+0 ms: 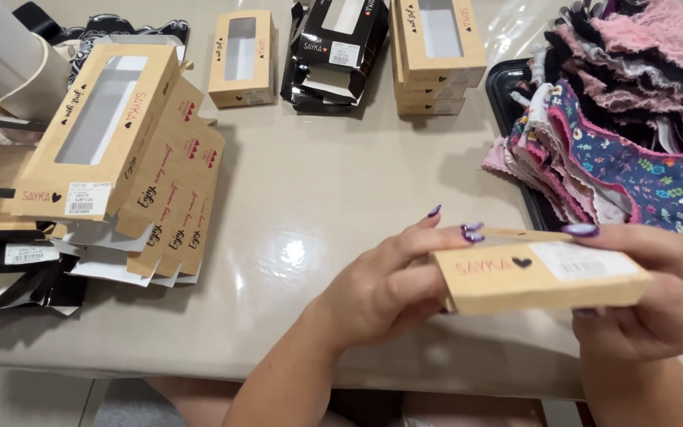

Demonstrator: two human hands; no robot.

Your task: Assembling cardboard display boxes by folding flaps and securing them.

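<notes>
Both hands hold one small tan cardboard box point(543, 277) over the near edge of the grey table point(326, 182). My left hand point(389, 289) grips its left end, fingers with purple nails curled over the top edge. My right hand point(658, 296) wraps its right end, thumb lying along the top. The box shows a narrow side with a white label and a dark heart mark.
A stack of flat tan boxes with windows point(112, 150) lies at the left, with black flat boxes point(17, 269) under it. More tan boxes point(243, 59) point(436, 55) and black ones point(333, 51) stand at the back. A black tray point(515, 95) at the right holds folded floral and pink fabric pieces point(626, 134).
</notes>
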